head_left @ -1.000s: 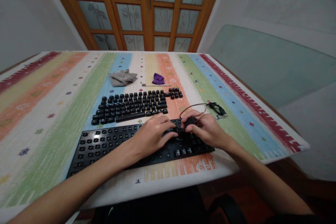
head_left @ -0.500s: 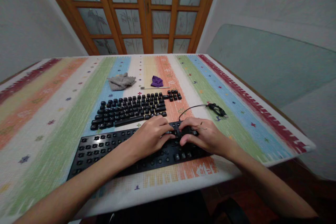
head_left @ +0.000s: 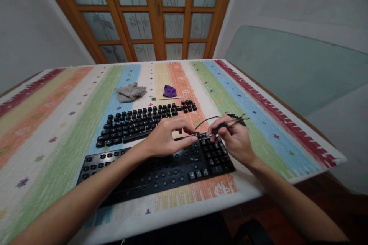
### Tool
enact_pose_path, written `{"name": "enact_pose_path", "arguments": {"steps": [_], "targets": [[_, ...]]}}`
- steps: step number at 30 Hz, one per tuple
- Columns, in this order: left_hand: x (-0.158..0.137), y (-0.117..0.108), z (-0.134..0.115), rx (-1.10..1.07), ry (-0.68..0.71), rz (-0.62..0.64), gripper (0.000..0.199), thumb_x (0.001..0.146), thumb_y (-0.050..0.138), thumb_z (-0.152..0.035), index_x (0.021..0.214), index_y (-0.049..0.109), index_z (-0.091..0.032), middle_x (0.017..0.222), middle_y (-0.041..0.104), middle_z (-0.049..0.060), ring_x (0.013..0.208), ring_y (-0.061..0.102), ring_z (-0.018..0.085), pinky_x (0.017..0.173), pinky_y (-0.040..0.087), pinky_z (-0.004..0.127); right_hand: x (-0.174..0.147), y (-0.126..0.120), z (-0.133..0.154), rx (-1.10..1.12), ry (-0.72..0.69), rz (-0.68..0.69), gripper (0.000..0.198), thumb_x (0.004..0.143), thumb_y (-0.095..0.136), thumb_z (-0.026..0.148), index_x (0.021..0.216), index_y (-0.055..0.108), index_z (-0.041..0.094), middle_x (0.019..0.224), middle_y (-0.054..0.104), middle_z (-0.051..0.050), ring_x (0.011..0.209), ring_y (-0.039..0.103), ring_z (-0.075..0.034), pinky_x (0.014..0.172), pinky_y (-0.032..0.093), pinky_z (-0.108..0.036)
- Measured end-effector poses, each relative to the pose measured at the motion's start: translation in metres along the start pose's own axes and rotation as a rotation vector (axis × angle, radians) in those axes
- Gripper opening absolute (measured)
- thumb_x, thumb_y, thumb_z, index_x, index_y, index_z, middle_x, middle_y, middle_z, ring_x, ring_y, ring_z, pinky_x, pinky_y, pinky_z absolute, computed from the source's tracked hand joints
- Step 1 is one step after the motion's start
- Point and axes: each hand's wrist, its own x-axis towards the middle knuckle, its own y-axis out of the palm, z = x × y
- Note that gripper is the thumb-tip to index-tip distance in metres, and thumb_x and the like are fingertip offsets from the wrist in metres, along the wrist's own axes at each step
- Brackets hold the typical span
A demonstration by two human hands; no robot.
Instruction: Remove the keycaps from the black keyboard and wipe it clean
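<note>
A black keyboard (head_left: 178, 168) lies at the table's front edge, many keycaps off its left and middle. My right hand (head_left: 237, 138) is closed on a keycap puller (head_left: 220, 127), with a black handle and thin wires sticking out to the upper right. Its other end points left to a small black keycap (head_left: 197, 134) above the keyboard. My left hand (head_left: 172, 134) pinches that keycap between thumb and fingers; the fingertips partly hide it. Keycaps remain seated in the keyboard's right-hand block (head_left: 214, 157).
Loose keycaps (head_left: 138, 120) lie in rows behind the keyboard, partly behind my left hand. Farther back are a grey cloth (head_left: 130, 92), a purple cloth (head_left: 169, 91) and a thin brush (head_left: 166, 98). A coiled cable (head_left: 241, 119) lies behind my right hand. A striped tablecloth (head_left: 86, 115) covers the table.
Both hands have risen slightly from the keyboard. My right hand has turned, bringing the puller's wires to the upper right, and my left fingers have come to the keycap at its other end.
</note>
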Motion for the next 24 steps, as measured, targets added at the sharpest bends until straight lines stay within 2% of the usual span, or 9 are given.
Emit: {"name": "enact_pose_path", "arguments": {"steps": [4,7,11,15,19,24], "targets": [[0.019,0.004,0.01,-0.012,-0.066,-0.124,0.016,0.089,0.066,-0.03,0.085,0.07,-0.015,0.08,0.07,0.003,0.069,0.06,0.012,0.067,0.049,0.026,0.011,-0.012,-0.005,0.049,0.045,-0.134,0.043,0.085,0.067,0.061,0.081,0.06,0.019,0.064,0.066,-0.001,0.051,0.06,-0.012,0.046,0.047,-0.023],[0.031,0.008,0.023,0.045,-0.09,-0.177,0.017,0.089,0.065,-0.031,0.087,0.07,-0.015,0.08,0.07,0.002,0.067,0.06,0.012,0.064,0.048,0.025,0.021,-0.025,-0.009,-0.031,0.053,-0.162,0.044,0.086,0.065,0.062,0.079,0.059,0.019,0.063,0.065,-0.001,0.05,0.058,-0.012,0.045,0.046,-0.024],[0.043,0.017,0.047,0.336,-0.034,-0.063,0.011,0.091,0.064,-0.025,0.091,0.071,-0.016,0.089,0.068,0.005,0.084,0.062,0.018,0.078,0.051,0.034,0.031,-0.043,-0.02,-0.398,0.017,-0.093,0.046,0.087,0.062,0.063,0.079,0.065,0.018,0.07,0.068,-0.005,0.055,0.06,-0.015,0.053,0.047,-0.028],[0.052,0.029,0.066,0.59,-0.071,0.103,0.014,0.093,0.061,-0.023,0.091,0.073,-0.015,0.095,0.065,0.009,0.094,0.06,0.024,0.085,0.05,0.038,0.039,-0.061,-0.039,-0.659,-0.007,-0.028,0.049,0.09,0.055,0.064,0.083,0.068,0.017,0.075,0.071,-0.007,0.06,0.062,-0.018,0.063,0.048,-0.031],[0.056,0.035,0.075,0.663,-0.077,0.176,0.017,0.092,0.063,-0.024,0.085,0.073,-0.012,0.092,0.065,0.012,0.095,0.058,0.026,0.086,0.049,0.04,0.043,-0.077,-0.058,-0.686,0.062,0.029,0.049,0.092,0.051,0.063,0.085,0.067,0.018,0.077,0.072,-0.007,0.068,0.067,-0.021,0.067,0.05,-0.032],[0.054,0.037,0.082,0.699,-0.089,0.205,0.019,0.093,0.061,-0.023,0.084,0.073,-0.011,0.09,0.066,0.013,0.095,0.058,0.027,0.085,0.049,0.039,0.039,-0.089,-0.067,-0.561,0.188,-0.022,0.051,0.09,0.048,0.07,0.087,0.06,0.02,0.078,0.073,-0.008,0.073,0.072,-0.025,0.069,0.054,-0.033]]}}
